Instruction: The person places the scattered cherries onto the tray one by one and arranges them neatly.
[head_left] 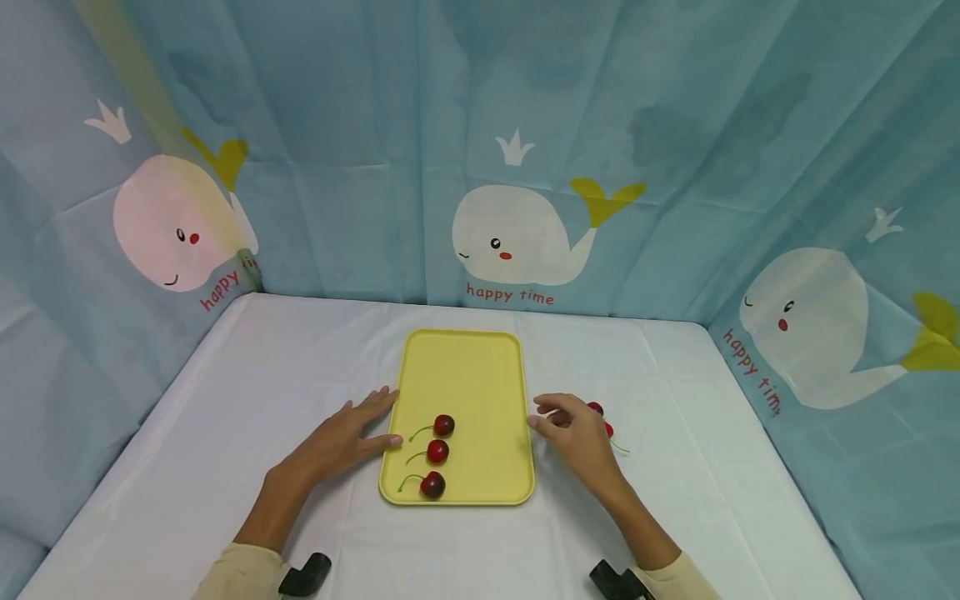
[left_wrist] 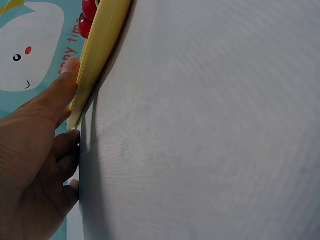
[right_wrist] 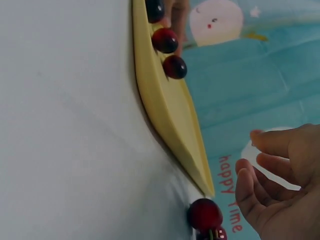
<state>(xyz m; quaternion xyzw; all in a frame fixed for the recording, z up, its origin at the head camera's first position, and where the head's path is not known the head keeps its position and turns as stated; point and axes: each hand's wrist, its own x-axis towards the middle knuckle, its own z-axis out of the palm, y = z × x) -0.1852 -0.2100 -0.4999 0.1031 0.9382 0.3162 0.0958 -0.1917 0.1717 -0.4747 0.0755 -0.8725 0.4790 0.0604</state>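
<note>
A yellow tray (head_left: 480,367) lies on the white cloth. Three dark red cherries with green stems stand in a column on its near left part: a far one (head_left: 444,426), a middle one (head_left: 437,452) and a near one (head_left: 432,485). At the tray's left edge my left hand (head_left: 337,443) rests with fingers extended, its thumb on the rim. My right hand (head_left: 579,440) hovers by the right edge, thumb and fingers apart with nothing between them. Behind it, two more cherries (right_wrist: 204,214) lie on the cloth, partly hidden by the hand in the head view.
The white-covered table (head_left: 322,333) is enclosed by blue curtains (head_left: 337,225) printed with whales and "happy time". Black wrist devices (head_left: 306,575) sit at both sleeve cuffs, close to the table's near side.
</note>
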